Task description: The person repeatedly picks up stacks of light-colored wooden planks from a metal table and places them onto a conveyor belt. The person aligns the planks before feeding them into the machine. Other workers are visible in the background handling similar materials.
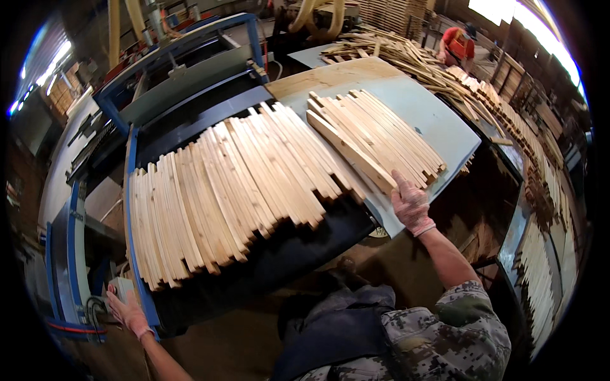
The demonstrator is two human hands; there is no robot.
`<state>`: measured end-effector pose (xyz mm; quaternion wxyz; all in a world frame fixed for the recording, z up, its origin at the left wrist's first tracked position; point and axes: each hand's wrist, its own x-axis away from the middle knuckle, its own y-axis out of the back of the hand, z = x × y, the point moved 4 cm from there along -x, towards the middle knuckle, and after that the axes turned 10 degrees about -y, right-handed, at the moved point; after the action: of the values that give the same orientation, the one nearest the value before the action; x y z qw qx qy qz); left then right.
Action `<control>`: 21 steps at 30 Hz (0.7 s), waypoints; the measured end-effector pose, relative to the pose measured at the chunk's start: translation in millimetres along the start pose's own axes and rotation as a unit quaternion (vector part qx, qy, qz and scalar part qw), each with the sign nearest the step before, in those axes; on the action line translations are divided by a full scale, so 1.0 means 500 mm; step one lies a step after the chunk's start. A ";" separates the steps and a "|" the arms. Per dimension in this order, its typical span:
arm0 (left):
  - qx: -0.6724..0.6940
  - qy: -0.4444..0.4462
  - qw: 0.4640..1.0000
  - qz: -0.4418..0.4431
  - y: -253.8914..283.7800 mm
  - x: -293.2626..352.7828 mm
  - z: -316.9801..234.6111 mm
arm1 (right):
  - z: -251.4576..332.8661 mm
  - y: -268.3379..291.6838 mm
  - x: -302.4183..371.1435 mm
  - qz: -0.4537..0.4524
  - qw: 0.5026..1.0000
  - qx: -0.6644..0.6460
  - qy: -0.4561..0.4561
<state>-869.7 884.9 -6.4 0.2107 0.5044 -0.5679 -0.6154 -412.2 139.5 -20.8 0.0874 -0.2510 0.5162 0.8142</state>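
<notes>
My right hand (412, 204), in a pale glove, is closed around the near end of a wooden strip (352, 152) tilted at the left side of a bundle of strips (381, 133). The bundle lies on a pale sheet-topped table (438, 114). To its left, a wide row of light wooden strips (222, 184) lies side by side on a black machine bed (254, 267), their near ends uneven. My left hand (129, 314), also gloved, has its fingers stretched out beside a small control box (122, 289) at the machine's blue frame; whether it touches the box I cannot tell.
A blue-framed machine gantry (190, 70) spans the far side of the bed. Loose strips (394, 57) are heaped behind the table. A person in red (459, 46) works at the far right, near long rows of strips (540, 165). Stacked wood (394, 16) stands at the back.
</notes>
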 end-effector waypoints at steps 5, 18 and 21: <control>0.363 -0.129 0.922 0.026 0.031 0.067 -0.256 | -0.028 -0.103 -0.019 0.098 0.988 0.043 -0.111; 0.645 -0.128 0.508 0.556 -0.075 0.567 -0.756 | -0.024 -0.117 0.035 0.112 0.968 -0.069 -0.215; 0.615 -0.119 0.462 0.628 -0.048 0.608 -0.800 | -0.067 -0.088 0.108 0.060 0.928 -0.241 -0.277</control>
<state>-640.5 443.9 -82.5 0.1060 -0.0672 -0.9825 0.1376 -430.3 123.6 -94.5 0.1147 0.0023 0.2733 0.9551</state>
